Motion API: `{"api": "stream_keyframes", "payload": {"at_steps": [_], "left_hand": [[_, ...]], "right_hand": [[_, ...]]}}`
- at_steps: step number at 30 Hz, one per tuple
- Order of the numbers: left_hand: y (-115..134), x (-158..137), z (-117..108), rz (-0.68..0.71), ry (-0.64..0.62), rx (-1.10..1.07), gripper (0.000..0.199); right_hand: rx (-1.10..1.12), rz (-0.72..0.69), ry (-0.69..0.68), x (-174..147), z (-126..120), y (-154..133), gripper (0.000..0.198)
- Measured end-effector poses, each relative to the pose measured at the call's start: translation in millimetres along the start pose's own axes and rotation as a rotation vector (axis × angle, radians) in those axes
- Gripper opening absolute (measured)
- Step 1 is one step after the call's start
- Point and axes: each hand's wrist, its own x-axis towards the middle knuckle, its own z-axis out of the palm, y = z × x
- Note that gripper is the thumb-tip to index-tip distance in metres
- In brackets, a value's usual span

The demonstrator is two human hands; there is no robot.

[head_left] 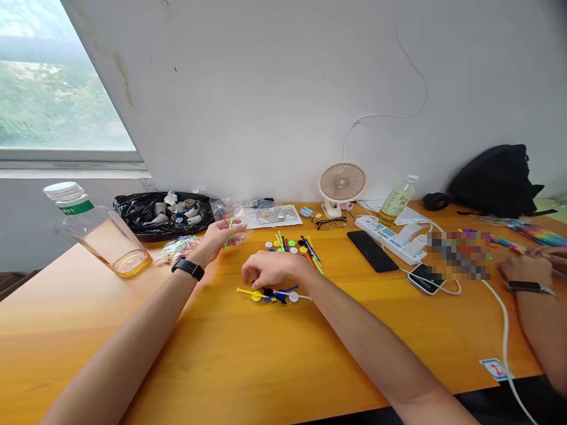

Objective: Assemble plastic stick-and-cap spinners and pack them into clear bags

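Near frame centre, hold green strip (228, 232) lightly between nearly closed left fingers (238, 226); steady coloured pieces (269, 293) below curled right fingers (247, 270), grasp unclear.

Wooden bench (283, 360), small colourful plastic pieces (256, 297) in two groups near the middle, large bottle (104, 236) and black plastic bag (126, 215) at the left, fan (342, 183) and eyeglasses (325, 224) at the back, black phone (371, 251) beside white power strip (398, 245)
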Motion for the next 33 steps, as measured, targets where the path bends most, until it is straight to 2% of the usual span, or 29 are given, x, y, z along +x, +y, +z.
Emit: {"api": "stream_keyframes", "payload": {"at_steps": [2,4,9,13,17,21,24,27,33], "left_hand": [[0,-1,1,0.002,-0.02,0.038,0.064],[0,-2,2,0.008,-0.042,0.057,0.061],[-3,-8,4,0.065,-0.116,0.065,0.055],[3,-21,11,0.119,-0.146,0.091,0.052],[12,-48,28,0.084,-0.145,0.107,0.054],[12,-80,52,0.078,-0.199,0.105,0.054],[3,-97,67,0.119,-0.243,0.072,0.053],[-8,-104,74,0.182,-0.238,0.109,0.051],[-8,-106,73,0.246,-0.246,0.173,0.046]], "right_hand": [[0.093,-0.008,-0.037,6,5,5,0.024],[0.208,-0.012,-0.019,8,5,11,0.02],[0.53,-0.114,0.188,-5,-13,18,0.013],[0.748,-0.238,0.424,-35,-41,11,0.022],[0.869,-0.298,0.777,-72,-68,7,0.034],[0.831,-0.333,1.075,-99,-84,2,0.034],[0.729,-0.315,1.187,-104,-85,-4,0.033],[0.604,-0.306,1.159,-100,-79,-12,0.027],[0.221,-0.214,0.812,-99,-68,-29,0.013]]}}
